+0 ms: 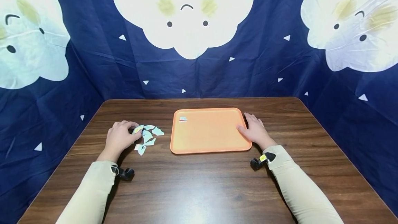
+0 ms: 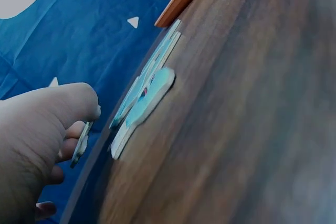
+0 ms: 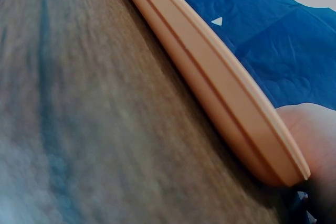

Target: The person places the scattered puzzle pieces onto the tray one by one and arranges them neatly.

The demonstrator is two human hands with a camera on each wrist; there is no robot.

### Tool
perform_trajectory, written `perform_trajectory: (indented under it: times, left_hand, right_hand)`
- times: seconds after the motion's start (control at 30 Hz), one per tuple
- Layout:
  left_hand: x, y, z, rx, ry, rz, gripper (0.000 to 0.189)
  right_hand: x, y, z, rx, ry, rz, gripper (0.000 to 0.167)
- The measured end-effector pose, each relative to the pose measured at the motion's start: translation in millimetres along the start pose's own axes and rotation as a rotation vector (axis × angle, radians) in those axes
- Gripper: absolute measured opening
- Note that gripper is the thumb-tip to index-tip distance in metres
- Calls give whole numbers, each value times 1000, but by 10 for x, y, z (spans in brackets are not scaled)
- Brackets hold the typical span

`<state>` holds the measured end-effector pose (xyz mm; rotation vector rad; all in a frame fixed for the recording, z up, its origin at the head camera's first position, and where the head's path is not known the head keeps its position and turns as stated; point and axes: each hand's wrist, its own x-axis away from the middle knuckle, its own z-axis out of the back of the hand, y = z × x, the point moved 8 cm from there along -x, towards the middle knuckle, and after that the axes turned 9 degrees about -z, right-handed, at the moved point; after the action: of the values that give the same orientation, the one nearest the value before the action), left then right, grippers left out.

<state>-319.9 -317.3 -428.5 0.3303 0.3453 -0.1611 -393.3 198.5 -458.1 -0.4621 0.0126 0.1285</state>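
Between thumb and fingers, my left hand [image 1: 119,137] pinches a thin puzzle piece [image 2: 81,145], pale blue with yellow in the head view. Beside that hand several irregular pale-blue puzzle pieces [image 1: 147,136] lie flat on the table, some touching or overlapping. At the centre lies an orange rectangular tray [image 1: 208,150] with a low rim. My right hand [image 1: 255,131] holds its right edge, thumb over the rim and fingers along the outside. One small white, blue and red puzzle piece [image 1: 182,119] lies in the tray's far left corner.
The wooden table [image 1: 199,186] has its far edge against a dark blue curtain [image 1: 214,75] with white clouds and small triangles. More curtain hangs along both sides. A black wrist camera [image 1: 125,174] sits on the left wrist, another camera [image 1: 257,163] on the right.
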Motion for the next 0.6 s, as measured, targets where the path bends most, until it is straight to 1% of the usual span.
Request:
perform_trajectory:
  times: [0.23,0.47,0.6]
  left_hand:
    - [-122,130,-21,23,-9,-20,40]
    - [-253,279,-88,56,-30,-27,42]
    - [-319,368,-128,57,-33,-33,43]
  right_hand:
    - [-1,18,4,-8,3,-5,79]
    - [-9,17,-1,-4,9,2,79]
    - [-1,-1,1,-7,4,4,79]
